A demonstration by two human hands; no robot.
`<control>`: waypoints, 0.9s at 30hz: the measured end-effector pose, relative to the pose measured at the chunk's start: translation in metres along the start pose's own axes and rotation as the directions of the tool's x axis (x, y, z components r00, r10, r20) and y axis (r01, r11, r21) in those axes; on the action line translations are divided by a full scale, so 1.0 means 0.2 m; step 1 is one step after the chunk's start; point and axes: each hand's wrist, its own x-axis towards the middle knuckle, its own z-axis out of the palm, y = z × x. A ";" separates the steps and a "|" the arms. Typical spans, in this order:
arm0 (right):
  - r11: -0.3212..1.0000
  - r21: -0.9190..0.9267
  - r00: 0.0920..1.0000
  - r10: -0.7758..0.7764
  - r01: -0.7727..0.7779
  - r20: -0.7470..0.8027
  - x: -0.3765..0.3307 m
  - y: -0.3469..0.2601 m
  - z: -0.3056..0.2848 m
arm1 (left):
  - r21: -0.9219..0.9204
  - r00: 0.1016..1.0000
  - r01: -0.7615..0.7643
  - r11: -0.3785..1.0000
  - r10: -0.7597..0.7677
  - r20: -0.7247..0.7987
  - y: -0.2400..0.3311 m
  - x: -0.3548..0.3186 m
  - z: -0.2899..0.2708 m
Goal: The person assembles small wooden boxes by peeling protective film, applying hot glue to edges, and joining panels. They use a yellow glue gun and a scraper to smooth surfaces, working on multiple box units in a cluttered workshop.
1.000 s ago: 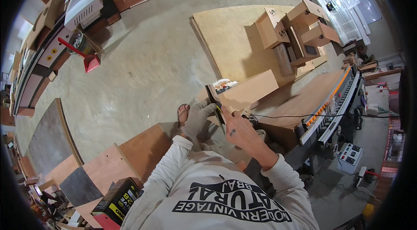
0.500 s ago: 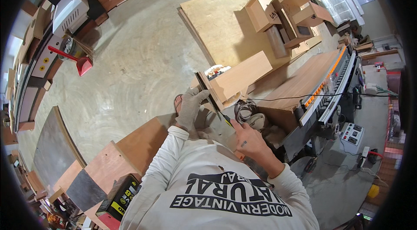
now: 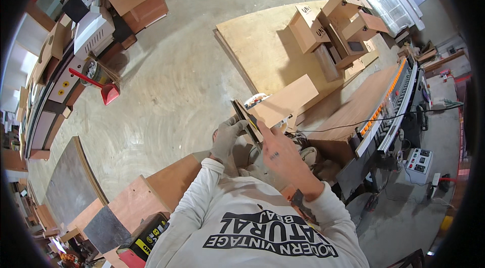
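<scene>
Beneath me, a narrow wooden panel (image 3: pixel 247 111) with a dark edge stands tilted against a wider wooden board (image 3: pixel 288 100). My left hand (image 3: pixel 228 137), in a grey work glove, is closed around the panel's near side. My right hand (image 3: pixel 281 152) is bare and closed on a slim hand tool (image 3: pixel 252 123) with a black and yellow handle. That tool lies along the panel's dark edge, close to my gloved fingers. My right hand hides most of it, and I cannot tell its exact kind.
A large plywood sheet (image 3: pixel 247 35) lies ahead with open wooden boxes (image 3: pixel 336 30) on it. To the right is a long wooden workpiece (image 3: pixel 348 108) beside a metal rail; a black cable (image 3: pixel 348 127) crosses there. A red dustpan (image 3: pixel 109 93) is at left, wooden panels (image 3: pixel 134 192) lower left.
My right hand has moved up and left along the panel's dark edge with the tool, nearer my left hand. The whole view has shifted slightly, showing more floor at the top.
</scene>
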 end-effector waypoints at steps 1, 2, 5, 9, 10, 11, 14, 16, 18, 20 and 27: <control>1.000 -0.013 1.000 -0.011 0.011 0.012 0.07 0.01 0.03 | 0.006 1.000 0.004 1.000 -0.004 -0.003 0.00 0.00 -0.01; 1.000 -0.027 1.000 -0.010 0.010 0.029 0.13 0.02 0.06 | -0.006 1.000 0.002 1.000 -0.002 -0.005 0.00 0.00 -0.01; 0.995 -0.084 0.995 -0.040 0.048 0.096 0.24 0.02 0.12 | -0.048 1.000 -0.025 0.999 0.026 0.014 -0.02 0.00 -0.02; 0.985 -0.166 0.973 -0.002 0.041 0.231 0.29 0.03 0.14 | -0.036 0.999 -0.025 0.999 0.027 0.047 -0.03 0.00 -0.05; 0.983 -0.177 0.969 0.002 0.043 0.248 0.29 0.03 0.14 | -0.045 0.997 -0.044 0.998 0.046 0.058 -0.02 0.00 -0.06; 0.980 -0.195 0.967 0.005 0.046 0.256 0.28 0.03 0.14 | -0.040 0.998 -0.023 0.999 0.025 0.055 -0.02 0.00 -0.06; 0.987 -0.152 0.965 -0.010 0.051 0.264 0.18 0.04 0.13 | -0.061 0.998 -0.006 0.998 0.010 0.065 -0.01 -0.01 -0.06; 0.988 -0.153 0.964 0.013 0.029 0.267 0.06 0.04 0.12 | -0.065 0.996 0.037 0.997 -0.032 0.081 0.00 -0.02 -0.06; 0.988 -0.155 0.954 0.042 0.004 0.297 -0.06 0.06 0.12 | -0.087 0.998 0.033 0.996 -0.029 0.054 0.00 -0.03 -0.06; 0.989 -0.151 0.940 0.056 -0.005 0.337 -0.18 0.09 0.12 | -0.118 0.999 0.022 0.993 -0.017 0.042 -0.01 -0.02 -0.04; 0.966 -0.187 0.872 0.242 -0.178 0.424 -0.42 0.25 0.16 | -0.081 1.000 0.014 0.997 -0.012 0.024 -0.04 -0.05 -0.05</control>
